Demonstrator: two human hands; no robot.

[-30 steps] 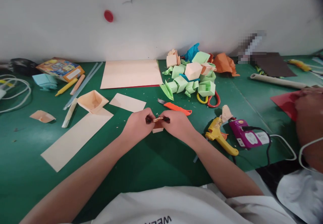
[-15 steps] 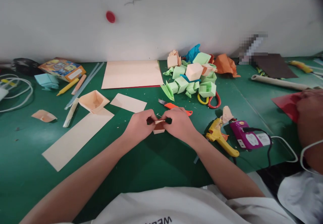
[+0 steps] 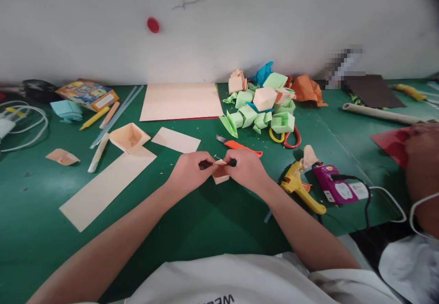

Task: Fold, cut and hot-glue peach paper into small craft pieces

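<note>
Peach-coloured small folded-paper box (image 3: 221,178), pinched at its far edge between fingertips of your left hand (image 3: 189,169) and right hand (image 3: 248,170); slim orange-handled cutter (image 3: 238,145) just beyond your grip. Judged light, easily creased: best held at folded corners.

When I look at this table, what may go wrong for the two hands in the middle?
The left hand and right hand pinch the small folded paper; squeezing hard might crease it. Just beyond them, the orange knife lies blade out; reaching forward might cut a finger. The yellow glue gun lies near the right forearm; if hot, it might burn it.
</note>
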